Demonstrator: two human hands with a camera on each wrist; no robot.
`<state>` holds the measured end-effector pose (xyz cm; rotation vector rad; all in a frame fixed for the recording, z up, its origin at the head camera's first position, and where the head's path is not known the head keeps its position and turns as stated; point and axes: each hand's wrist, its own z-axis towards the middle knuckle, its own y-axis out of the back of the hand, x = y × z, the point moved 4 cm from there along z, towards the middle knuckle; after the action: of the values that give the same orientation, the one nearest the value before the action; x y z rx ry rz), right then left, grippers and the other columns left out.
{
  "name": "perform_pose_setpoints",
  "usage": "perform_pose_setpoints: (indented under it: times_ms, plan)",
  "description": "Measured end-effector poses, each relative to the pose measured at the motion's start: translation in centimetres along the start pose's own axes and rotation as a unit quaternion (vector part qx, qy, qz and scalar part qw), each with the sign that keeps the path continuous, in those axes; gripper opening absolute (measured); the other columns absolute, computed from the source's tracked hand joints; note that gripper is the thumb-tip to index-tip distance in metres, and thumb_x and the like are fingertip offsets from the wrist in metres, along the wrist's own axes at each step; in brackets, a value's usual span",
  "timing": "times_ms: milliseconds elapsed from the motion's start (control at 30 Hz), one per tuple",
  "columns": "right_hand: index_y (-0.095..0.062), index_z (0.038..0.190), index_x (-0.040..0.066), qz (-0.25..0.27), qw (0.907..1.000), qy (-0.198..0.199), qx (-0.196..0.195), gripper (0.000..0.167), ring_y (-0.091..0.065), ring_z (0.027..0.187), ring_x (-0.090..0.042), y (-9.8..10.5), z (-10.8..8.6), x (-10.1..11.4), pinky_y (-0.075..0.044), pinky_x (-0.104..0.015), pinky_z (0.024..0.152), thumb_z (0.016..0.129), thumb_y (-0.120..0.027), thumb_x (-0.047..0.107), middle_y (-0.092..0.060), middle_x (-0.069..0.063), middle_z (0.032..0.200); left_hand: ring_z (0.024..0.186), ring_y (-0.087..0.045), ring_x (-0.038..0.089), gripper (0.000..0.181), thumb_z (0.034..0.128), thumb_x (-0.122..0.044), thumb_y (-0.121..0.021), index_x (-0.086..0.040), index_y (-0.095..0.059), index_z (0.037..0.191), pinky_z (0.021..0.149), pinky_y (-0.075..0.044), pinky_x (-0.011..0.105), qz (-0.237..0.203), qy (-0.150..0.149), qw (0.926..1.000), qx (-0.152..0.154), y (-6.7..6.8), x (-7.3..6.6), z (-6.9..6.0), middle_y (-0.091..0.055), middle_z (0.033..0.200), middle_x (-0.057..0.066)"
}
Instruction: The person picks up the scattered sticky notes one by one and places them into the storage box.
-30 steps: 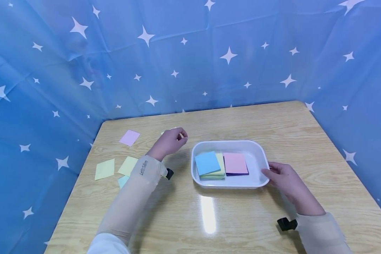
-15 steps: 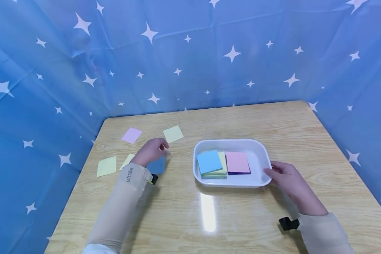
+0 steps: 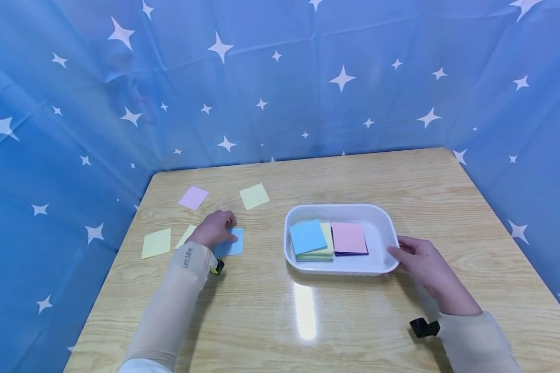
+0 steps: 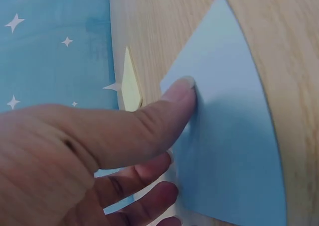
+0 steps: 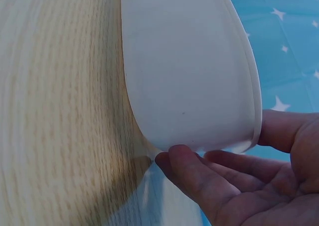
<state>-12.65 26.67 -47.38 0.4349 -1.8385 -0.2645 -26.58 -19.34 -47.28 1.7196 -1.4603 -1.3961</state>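
Note:
My left hand (image 3: 213,229) is at a blue sticky note (image 3: 231,249) on the left half of the table. In the left wrist view its thumb overlaps the note's face, while the other fingertips lie by the note's edge with a gap to the thumb. Whether the thumb presses on the paper is unclear. My right hand (image 3: 417,261) grips the right end of a white plastic tray (image 3: 378,254), thumb at the rim and fingers against the end wall. Inside the tray are a blue note (image 3: 308,237) on yellow-green ones and a pink note (image 3: 348,237) over dark purple ones.
More sticky notes lie on the wooden table (image 3: 354,321): a yellow one (image 3: 156,243) at the left, another yellow one (image 3: 254,196) farther back, and a lilac one (image 3: 193,198). A third yellow note (image 3: 184,235) is partly behind the left hand. A blue starry curtain (image 3: 280,77) surrounds the table.
My left hand has moved left and nearer, from beside the back yellow note down to the blue note. The right hand keeps its hold on the tray.

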Motion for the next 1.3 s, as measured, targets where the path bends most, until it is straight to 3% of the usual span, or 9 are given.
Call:
perform_pose_setpoints:
  times_ms: [400, 500, 600, 867, 1100, 1300]
  plan:
    - [-0.038, 0.148, -0.017, 0.007, 0.9999, 0.008, -0.001, 0.056, -0.066, 0.107, -0.010, 0.2, -0.1, 0.2, -0.060, -0.019, 0.085, 0.108, -0.051, 0.020, -0.053, -0.038, 0.141, 0.104, -0.055, 0.028, 0.022, 0.0931, -0.018, -0.076, -0.010, -0.059, 0.104, 0.089, -0.049, 0.041, -0.034, 0.030, 0.9990, -0.001, 0.0, 0.5, 0.2, -0.063, 0.117, 0.011]
    - [-0.038, 0.148, -0.017, 0.007, 1.0000, 0.005, -0.001, 0.056, -0.066, 0.108, -0.013, 0.2, -0.2, 0.1, -0.060, -0.020, 0.085, 0.108, -0.051, 0.020, -0.053, -0.038, 0.141, 0.101, -0.054, 0.027, 0.015, 0.0970, -0.017, -0.071, -0.009, -0.060, 0.104, 0.086, -0.047, 0.039, -0.036, 0.018, 0.9992, 0.002, 0.3, 0.1, 0.1, -0.062, 0.112, 0.011]
    - [-0.038, 0.148, -0.017, 0.009, 0.9999, 0.006, -0.001, 0.056, -0.066, 0.107, -0.011, 0.2, -0.2, 0.0, -0.060, -0.019, 0.084, 0.108, -0.051, 0.019, -0.053, -0.038, 0.140, 0.097, -0.054, 0.026, 0.010, 0.1006, -0.017, -0.066, -0.008, -0.064, 0.105, 0.084, -0.046, 0.038, -0.022, -0.016, 0.9996, 0.003, 0.8, -0.7, 0.1, -0.063, 0.107, 0.010]
    - [-0.038, 0.148, -0.018, 0.012, 0.9999, 0.008, -0.002, 0.055, -0.066, 0.107, -0.011, 0.1, -0.2, 0.1, -0.060, -0.019, 0.084, 0.108, -0.051, 0.019, -0.054, -0.038, 0.140, 0.090, -0.053, 0.023, 0.012, 0.1050, -0.017, -0.058, -0.008, -0.065, 0.103, 0.080, -0.044, 0.036, -0.024, -0.101, 0.9942, 0.027, 2.9, -4.9, -0.4, -0.061, 0.097, 0.007]
    - [-0.037, 0.149, -0.016, 0.002, 1.0000, -0.001, -0.001, 0.057, -0.065, 0.113, -0.020, 0.1, 0.0, -0.2, -0.060, -0.020, 0.085, 0.108, -0.051, 0.021, -0.053, -0.037, 0.142, 0.093, -0.058, 0.023, 0.017, 0.1028, -0.023, -0.063, -0.009, -0.068, 0.110, 0.080, -0.050, 0.032, -0.070, -0.131, 0.9879, 0.045, 4.6, -9.2, -0.2, -0.066, 0.103, 0.007]
    - [-0.036, 0.150, -0.016, 0.000, 1.0000, -0.005, -0.003, 0.057, -0.063, 0.121, -0.028, 0.0, 0.0, -0.4, -0.061, -0.022, 0.088, 0.109, -0.050, 0.021, -0.051, -0.037, 0.143, 0.084, -0.054, 0.022, 0.017, 0.1022, -0.027, -0.065, -0.010, -0.067, 0.101, 0.074, -0.046, 0.033, -0.093, -0.175, 0.9786, 0.053, 5.5, -13.0, 0.1, -0.061, 0.091, 0.005]
